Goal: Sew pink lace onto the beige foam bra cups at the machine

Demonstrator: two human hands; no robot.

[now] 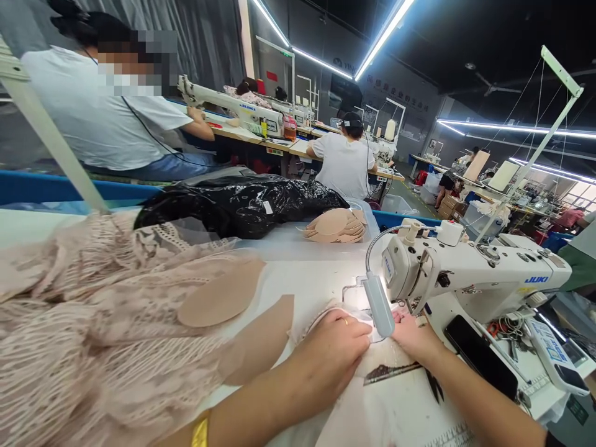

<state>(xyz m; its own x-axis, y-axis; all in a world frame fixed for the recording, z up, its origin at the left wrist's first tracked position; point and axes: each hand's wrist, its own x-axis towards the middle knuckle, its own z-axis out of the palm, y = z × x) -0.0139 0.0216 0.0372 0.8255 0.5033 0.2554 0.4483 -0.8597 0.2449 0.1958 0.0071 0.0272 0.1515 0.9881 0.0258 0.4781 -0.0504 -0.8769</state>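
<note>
Both my hands are at the needle end of a white JUKI sewing machine (479, 270), on a piece of pale pink fabric (375, 357). My left hand (333, 347), with a ring on one finger, has its fingers bent together over the fabric's left part. Just right of the lamp head, my right hand (412, 338) pinches the fabric close to the presser foot. A grey gooseneck lamp (378, 307) hides some fingertips and the stitching spot. Left of my hands lie beige oval pads (223, 295) on a heap of pink lace fabric (93, 310).
Beyond the table's far side, a clear plastic bin (372, 223) holds stacked beige pads (335, 225) and a black plastic bag (251, 202). A black phone (482, 354) and scissors (496, 328) lie at the right. Co-workers (345, 158) sit at other machines ahead.
</note>
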